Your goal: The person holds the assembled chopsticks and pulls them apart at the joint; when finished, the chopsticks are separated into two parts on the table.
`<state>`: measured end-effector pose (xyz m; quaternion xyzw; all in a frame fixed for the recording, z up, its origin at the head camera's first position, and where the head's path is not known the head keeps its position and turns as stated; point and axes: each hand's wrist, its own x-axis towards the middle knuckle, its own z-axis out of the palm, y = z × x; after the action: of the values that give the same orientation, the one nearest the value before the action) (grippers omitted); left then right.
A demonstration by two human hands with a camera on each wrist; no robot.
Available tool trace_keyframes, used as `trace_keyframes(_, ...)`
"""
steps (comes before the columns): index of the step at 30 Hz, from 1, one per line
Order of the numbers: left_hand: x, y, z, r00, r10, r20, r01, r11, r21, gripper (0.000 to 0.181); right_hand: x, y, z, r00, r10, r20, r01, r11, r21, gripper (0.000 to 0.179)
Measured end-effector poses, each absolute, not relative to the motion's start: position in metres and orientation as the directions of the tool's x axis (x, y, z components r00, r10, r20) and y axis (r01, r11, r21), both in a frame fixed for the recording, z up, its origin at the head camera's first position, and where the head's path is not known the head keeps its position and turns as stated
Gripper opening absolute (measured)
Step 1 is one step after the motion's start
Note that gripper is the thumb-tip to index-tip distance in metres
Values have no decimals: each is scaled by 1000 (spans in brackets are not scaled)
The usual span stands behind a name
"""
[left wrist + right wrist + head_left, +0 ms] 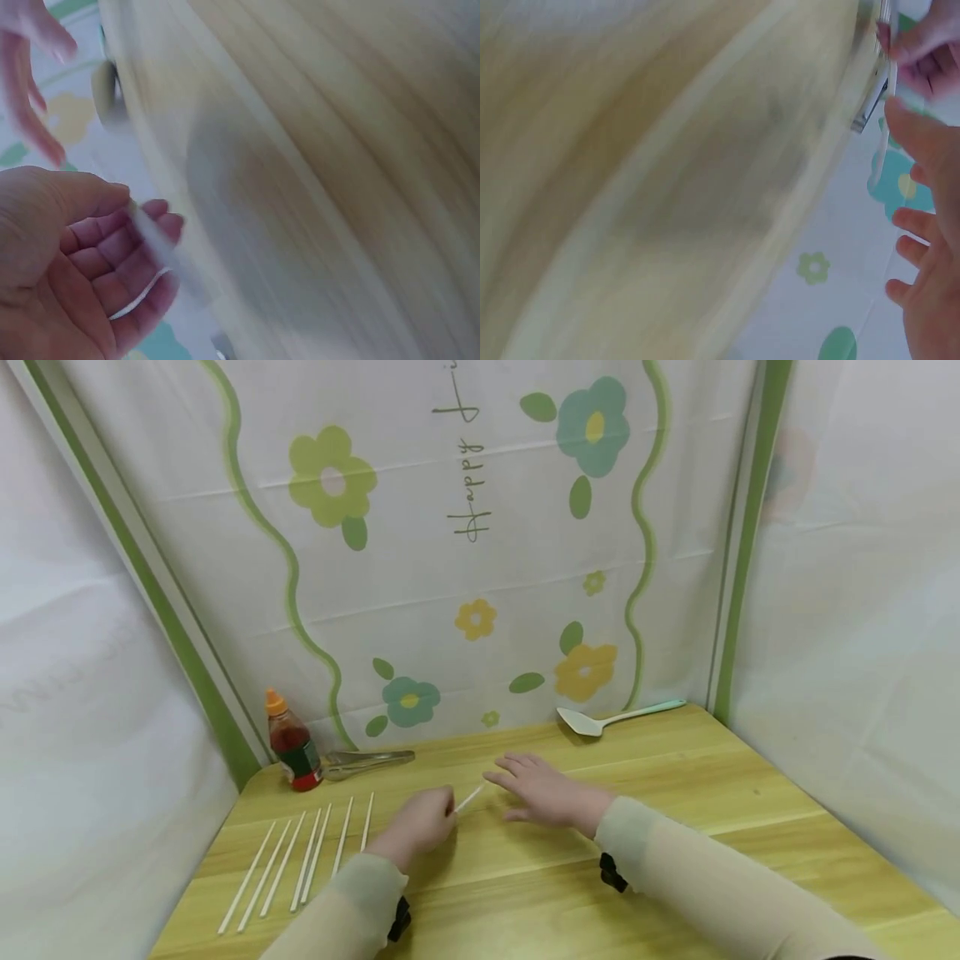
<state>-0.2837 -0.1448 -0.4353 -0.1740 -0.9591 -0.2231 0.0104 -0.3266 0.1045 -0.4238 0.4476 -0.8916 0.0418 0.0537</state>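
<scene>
My left hand [423, 822] pinches a thin white stick [468, 798] between thumb and fingers, above the wooden table. In the left wrist view the stick [154, 238] is blurred across the fingers. My right hand [540, 792] hovers just right of the stick's free end, fingers spread and mostly straight. The right wrist view has the stick [892, 79] running past my right thumb; whether the two touch I cannot tell. Several similar white sticks [282, 864] lie side by side on the table, left of my left hand.
At the back left stands a sauce bottle [296, 747] with an orange cap, beside metal tongs [367, 763]. A white spatula [583, 722] with a mint handle lies at the back right. Flowered white cloth [420, 585] walls the wooden table [675, 793] at the back.
</scene>
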Motion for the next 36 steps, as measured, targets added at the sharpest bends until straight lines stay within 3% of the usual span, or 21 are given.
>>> trace_keyframes(3,-286,-130,-435,-910,398,121,407,793,454,12,-326,99,-433,-569,-805,167,-817,577,-5,58)
trace_keyframes(7,-285,-116,-433,-874,454,175,478,734,482,11,-322,96,-442,-555,-796,240,-825,565,-32,27)
trace_keyframes(11,-283,-106,-432,-855,467,226,514,704,489,14,-318,97,-444,-582,-761,286,-813,553,-182,5)
trace_keyframes(15,-283,-100,-431,-852,461,249,520,686,509,8,-316,99,-443,-623,-731,278,-780,550,-299,14)
trace_keyframes(18,-284,-97,-429,-859,451,242,506,676,536,8,-315,101,-441,-632,-720,287,-772,552,-314,18)
trace_keyframes(27,-291,-95,-426,-877,431,213,455,599,660,15,-313,108,-431,-606,-731,313,-793,524,-312,13)
trace_keyframes(32,-293,-106,-427,-842,482,244,506,548,666,15,-315,120,-427,-595,-751,287,-801,523,-293,15)
trace_keyframes(36,-293,-132,-429,-852,453,263,506,581,637,14,-322,145,-425,-647,-697,308,-762,602,-238,14)
